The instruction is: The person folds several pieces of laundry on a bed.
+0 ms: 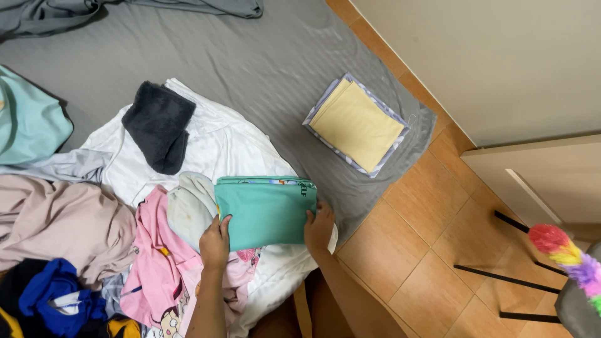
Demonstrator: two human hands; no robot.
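Teal fabric, folded into a neat rectangle [266, 213], is held at its two near corners above a heap of laundry. Its left edge is gripped by the left hand [215, 243], the thumb laid on top and the fingers tucked beneath; its right edge is pinched by the right hand [318, 229], fingers closed on the cloth. A strip of patterned print is seen along the far fold of the garment.

Under the folded piece, a cream garment [188, 206] and a pink printed garment [159, 269] are spread, both lying on a crumpled white sheet [219, 144]. A dark charcoal towel [158, 125], loosely folded, is set on the far part of that sheet. To the left, a beige garment [59, 222], a light blue-green one [28, 122] and a bright blue one [53, 300] are piled.

Everything is carried by a grey bedsheet [269, 56] laid over the floor. Well apart from the hands, near the sheet's right edge, a folded yellow cloth [357, 124] is stacked on a grey-bordered one. Orange floor tiles [413, 263] are seen to the right, and a rainbow-coloured duster [573, 260] is caught at the frame's right edge.
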